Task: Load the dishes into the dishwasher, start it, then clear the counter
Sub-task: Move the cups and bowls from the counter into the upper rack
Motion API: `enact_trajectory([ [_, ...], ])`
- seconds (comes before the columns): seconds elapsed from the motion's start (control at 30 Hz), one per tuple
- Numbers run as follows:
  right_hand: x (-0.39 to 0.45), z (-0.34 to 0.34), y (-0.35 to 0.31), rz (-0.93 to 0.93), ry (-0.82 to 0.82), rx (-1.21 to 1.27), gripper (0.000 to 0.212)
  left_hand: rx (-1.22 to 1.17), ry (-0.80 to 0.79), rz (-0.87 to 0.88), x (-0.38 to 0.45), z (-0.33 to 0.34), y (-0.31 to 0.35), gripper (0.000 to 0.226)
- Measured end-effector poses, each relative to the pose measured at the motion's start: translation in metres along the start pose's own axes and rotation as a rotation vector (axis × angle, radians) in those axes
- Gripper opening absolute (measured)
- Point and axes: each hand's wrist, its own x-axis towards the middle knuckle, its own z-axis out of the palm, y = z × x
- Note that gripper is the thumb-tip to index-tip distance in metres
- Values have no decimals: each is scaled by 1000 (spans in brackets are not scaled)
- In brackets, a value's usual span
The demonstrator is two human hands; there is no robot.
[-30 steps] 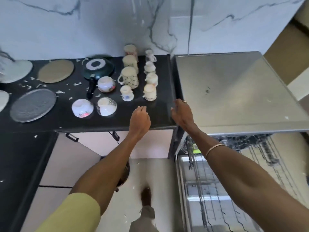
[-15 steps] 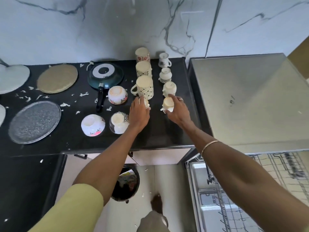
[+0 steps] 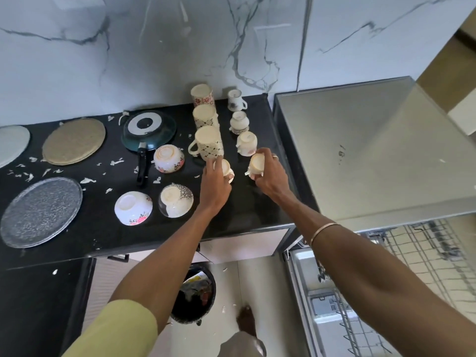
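Black stone makes up the surface [image 3: 247,210], set against a white marbled wall; on it the left hand [image 3: 215,182] curls its fingers round a small upturned cup [image 3: 226,169], and just beside it the right hand [image 3: 270,176], a ring on one finger, grips a second small cup [image 3: 256,164] from above; both cups sit at the near end of two rows of upturned mugs; a tall patterned mug [image 3: 207,143] stands touching the left fingertips, with two more behind it, and three small cups run back from the right hand toward the wall; left of the hands lie three upturned bowls [image 3: 176,200], a dark pan [image 3: 149,130] face down, and round plates [image 3: 40,211] among white scraps; right of the surface stands the dishwasher [image 3: 373,150], its steel top bare and its wire rack [image 3: 422,253] pulled out below; a bin [image 3: 194,295] sits on the floor under the arms.
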Motion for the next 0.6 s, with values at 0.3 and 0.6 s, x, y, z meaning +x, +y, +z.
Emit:
enact_trajectory([
  [0.3,-44,-89,63,28,137,-34,74,48,-13,192,-44,37,99,62],
  [0.6,-132,-198,152,70,175,-70,72,5,-65,260,-129,87,217,59],
])
